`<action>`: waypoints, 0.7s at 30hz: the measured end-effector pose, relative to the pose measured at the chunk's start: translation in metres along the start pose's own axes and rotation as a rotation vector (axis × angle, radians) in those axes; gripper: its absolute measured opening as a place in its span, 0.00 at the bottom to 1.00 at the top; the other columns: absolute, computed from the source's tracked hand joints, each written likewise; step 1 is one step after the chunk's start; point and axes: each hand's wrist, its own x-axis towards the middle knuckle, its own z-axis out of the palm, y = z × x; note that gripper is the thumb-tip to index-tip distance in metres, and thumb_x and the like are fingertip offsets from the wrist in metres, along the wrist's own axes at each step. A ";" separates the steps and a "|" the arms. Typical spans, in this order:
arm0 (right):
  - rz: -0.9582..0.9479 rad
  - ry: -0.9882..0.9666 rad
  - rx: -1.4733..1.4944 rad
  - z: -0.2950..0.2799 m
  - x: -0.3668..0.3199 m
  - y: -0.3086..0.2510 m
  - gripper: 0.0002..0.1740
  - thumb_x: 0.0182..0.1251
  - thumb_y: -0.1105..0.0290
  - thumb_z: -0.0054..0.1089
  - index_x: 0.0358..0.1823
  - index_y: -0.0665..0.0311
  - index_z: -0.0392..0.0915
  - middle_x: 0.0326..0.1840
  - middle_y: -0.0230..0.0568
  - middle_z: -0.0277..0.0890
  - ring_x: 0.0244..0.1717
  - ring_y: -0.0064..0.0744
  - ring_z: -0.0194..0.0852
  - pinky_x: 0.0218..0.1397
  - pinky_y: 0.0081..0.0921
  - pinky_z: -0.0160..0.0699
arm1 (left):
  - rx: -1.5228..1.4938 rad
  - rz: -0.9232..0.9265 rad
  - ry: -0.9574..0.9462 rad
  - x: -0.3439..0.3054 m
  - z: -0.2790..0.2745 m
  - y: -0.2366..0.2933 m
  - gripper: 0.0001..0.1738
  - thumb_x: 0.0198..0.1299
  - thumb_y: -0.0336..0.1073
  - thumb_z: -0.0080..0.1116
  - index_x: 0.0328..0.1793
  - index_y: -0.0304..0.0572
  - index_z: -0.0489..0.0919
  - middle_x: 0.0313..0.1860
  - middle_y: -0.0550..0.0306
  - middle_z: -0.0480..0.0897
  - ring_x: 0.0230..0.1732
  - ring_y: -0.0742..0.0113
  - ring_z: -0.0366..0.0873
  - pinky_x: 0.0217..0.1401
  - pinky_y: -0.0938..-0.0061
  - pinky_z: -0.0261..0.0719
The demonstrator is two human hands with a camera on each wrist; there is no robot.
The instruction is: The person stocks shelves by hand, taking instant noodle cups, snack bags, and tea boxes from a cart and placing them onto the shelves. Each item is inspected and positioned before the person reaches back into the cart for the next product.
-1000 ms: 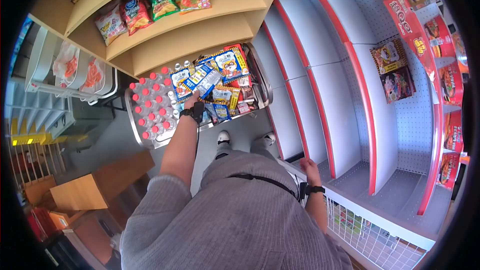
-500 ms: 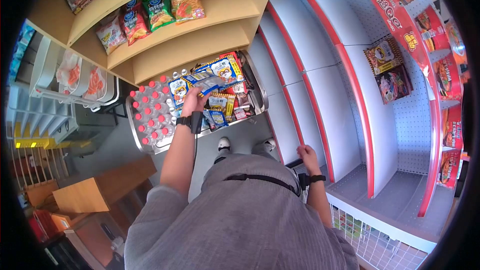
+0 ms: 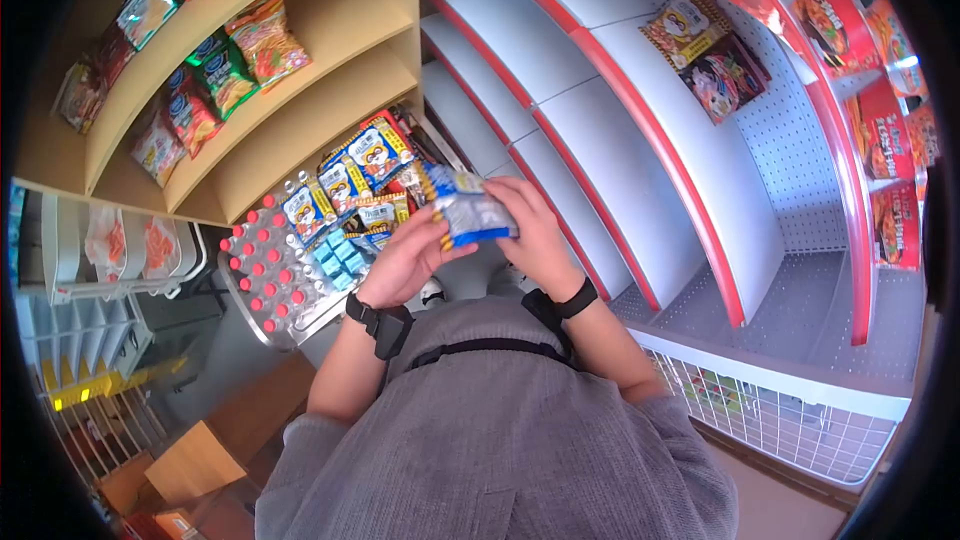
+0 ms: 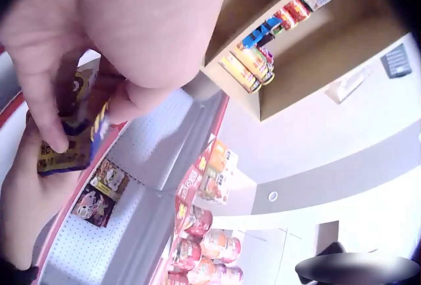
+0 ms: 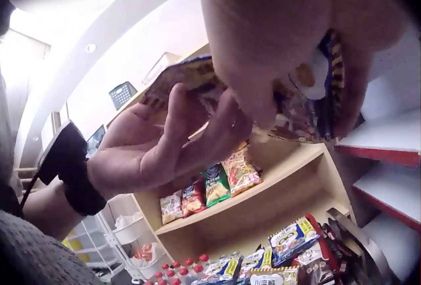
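Note:
Both hands are raised in front of the body with one blue snack packet (image 3: 472, 206) between them; it has yellow-and-black striped ends. The left hand (image 3: 402, 258) grips its left end, while the right hand (image 3: 538, 238) grips the opposite side. In the right wrist view the left fingers lie along the packet (image 5: 181, 79), and the back of the right hand covers much of it. Below and to the left, similar blue packets (image 3: 375, 155) lie piled on a metal cart (image 3: 245, 308), close to the left hand.
Red-capped bottles (image 3: 262, 270) and light-blue small packs (image 3: 342, 258) share the cart. A wooden shelf (image 3: 350, 70) with chip bags (image 3: 225, 75) stands behind it. White red-edged shelves (image 3: 640, 180) rise on the right, two dark packets (image 3: 722, 78) on one. A wire basket (image 3: 780, 420) sits low right.
The left hand lifted the blue packet off the cart pile and brought it right, in front of the body. The right hand rose from the side and took hold of it. The view turned right.

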 end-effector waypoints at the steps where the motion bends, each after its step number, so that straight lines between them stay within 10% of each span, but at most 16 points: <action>1: 0.049 0.048 0.083 -0.003 -0.003 0.002 0.36 0.54 0.79 0.70 0.68 0.57 0.75 0.65 0.48 0.73 0.66 0.58 0.73 0.67 0.40 0.79 | 0.000 -0.010 -0.008 0.002 0.005 0.001 0.21 0.76 0.38 0.52 0.69 0.37 0.72 0.71 0.47 0.76 0.71 0.59 0.76 0.70 0.59 0.79; 3: 0.088 0.140 0.051 -0.010 -0.008 0.010 0.27 0.64 0.77 0.67 0.66 0.64 0.75 0.60 0.47 0.79 0.59 0.49 0.82 0.64 0.37 0.82 | 0.092 0.125 -0.240 0.009 0.012 0.005 0.19 0.79 0.44 0.48 0.65 0.39 0.72 0.73 0.44 0.74 0.72 0.56 0.75 0.70 0.57 0.77; 5: 0.679 0.167 1.074 -0.025 -0.018 0.020 0.21 0.73 0.74 0.63 0.64 0.71 0.75 0.59 0.46 0.82 0.57 0.37 0.84 0.62 0.33 0.83 | 0.098 0.098 -0.231 0.012 0.010 0.002 0.18 0.79 0.48 0.48 0.61 0.42 0.74 0.71 0.43 0.76 0.70 0.55 0.77 0.68 0.63 0.78; 6: 0.660 0.217 1.162 -0.038 -0.019 0.015 0.20 0.75 0.73 0.62 0.63 0.75 0.75 0.59 0.45 0.83 0.55 0.29 0.84 0.59 0.28 0.83 | 0.104 0.044 -0.176 0.017 0.001 -0.003 0.18 0.80 0.47 0.47 0.61 0.42 0.74 0.68 0.43 0.78 0.68 0.55 0.78 0.66 0.64 0.78; 21: 0.320 0.772 0.638 -0.189 -0.030 0.052 0.31 0.75 0.80 0.57 0.71 0.56 0.51 0.60 0.53 0.77 0.57 0.30 0.77 0.56 0.22 0.77 | 0.130 -0.201 0.000 0.028 -0.031 -0.038 0.14 0.78 0.40 0.45 0.57 0.38 0.75 0.54 0.47 0.85 0.55 0.59 0.84 0.59 0.67 0.80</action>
